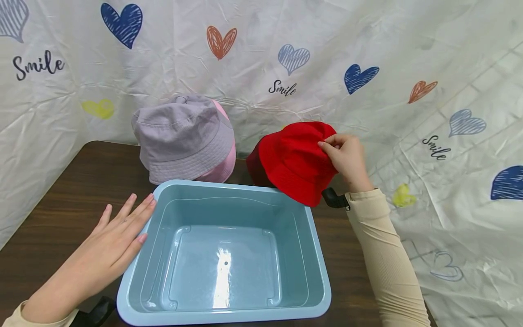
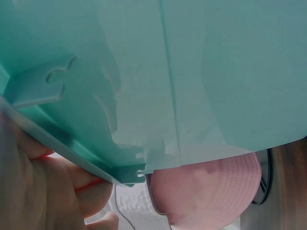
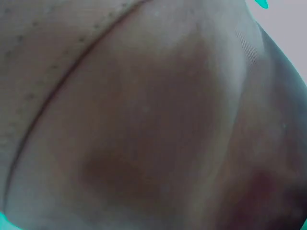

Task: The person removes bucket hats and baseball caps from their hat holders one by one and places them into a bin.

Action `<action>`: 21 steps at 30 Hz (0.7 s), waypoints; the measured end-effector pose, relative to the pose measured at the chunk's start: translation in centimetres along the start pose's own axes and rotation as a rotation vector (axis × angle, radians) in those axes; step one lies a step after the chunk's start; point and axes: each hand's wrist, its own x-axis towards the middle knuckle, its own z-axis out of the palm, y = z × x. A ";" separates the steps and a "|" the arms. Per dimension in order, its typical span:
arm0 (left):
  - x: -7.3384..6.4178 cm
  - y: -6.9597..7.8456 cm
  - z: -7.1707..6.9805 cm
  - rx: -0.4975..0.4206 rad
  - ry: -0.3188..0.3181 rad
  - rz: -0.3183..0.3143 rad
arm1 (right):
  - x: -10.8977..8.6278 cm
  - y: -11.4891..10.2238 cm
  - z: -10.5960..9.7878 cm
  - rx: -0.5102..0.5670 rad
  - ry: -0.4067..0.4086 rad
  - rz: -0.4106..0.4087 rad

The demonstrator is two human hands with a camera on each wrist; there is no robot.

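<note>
Between thumb and fingertips, my right hand [image 1: 347, 156] pinches the crown of a red bucket hat [image 1: 296, 156], whose brim overlaps the back right corner of a light blue plastic basin [image 1: 224, 316]. A dark red hat [image 1: 258, 168] shows partly behind it. My left hand [image 1: 114, 243] lies with straight fingers along the basin's left rim. In the left wrist view its fingers [image 2: 91, 196] are against the rim, by the basin's outer wall [image 2: 216, 86]. The right wrist view is filled by blurred skin.
Behind the basin, a lavender bucket hat [image 1: 180, 136] sits over a pink one [image 1: 226, 167]. They stand on a dark wooden table [image 1: 53, 213]. A white sheet [image 1: 253, 27] printed with hearts and "Smile" hangs along the back and right side.
</note>
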 end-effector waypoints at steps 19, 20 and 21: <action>0.0 0.0 0.0 -0.014 -0.005 -0.007 | 1.7 0.9 0.4 0.172 0.156 0.168; 0.0 0.0 0.0 -0.013 -0.005 -0.006 | 1.7 0.9 0.3 0.177 0.139 0.197; 0.0 0.0 0.0 -0.013 -0.004 -0.005 | 1.8 1.0 0.2 0.172 0.120 0.219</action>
